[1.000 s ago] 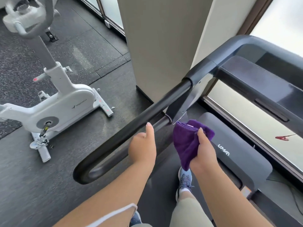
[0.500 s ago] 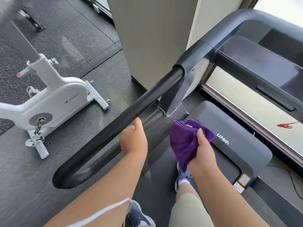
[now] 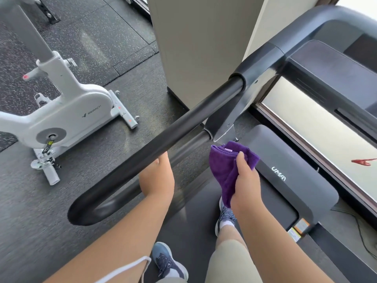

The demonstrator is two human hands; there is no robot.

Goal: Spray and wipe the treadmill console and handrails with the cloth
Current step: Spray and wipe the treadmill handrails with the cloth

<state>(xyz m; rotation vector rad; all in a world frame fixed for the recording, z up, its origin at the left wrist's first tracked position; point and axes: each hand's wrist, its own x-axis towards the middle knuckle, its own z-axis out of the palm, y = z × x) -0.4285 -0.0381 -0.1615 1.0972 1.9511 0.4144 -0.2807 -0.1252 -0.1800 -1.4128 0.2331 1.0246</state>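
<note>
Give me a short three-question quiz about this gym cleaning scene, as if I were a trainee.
1. True or false: the right hand grips a purple cloth.
2. Which does the left hand reach under? A) the black handrail B) the white exercise bike C) the treadmill console
3. Fill in: the cloth hangs above the treadmill ____.

Key
1. True.
2. A; the handrail hides its fingers, so its grip cannot be judged.
3. Belt, near the grey motor cover.
</note>
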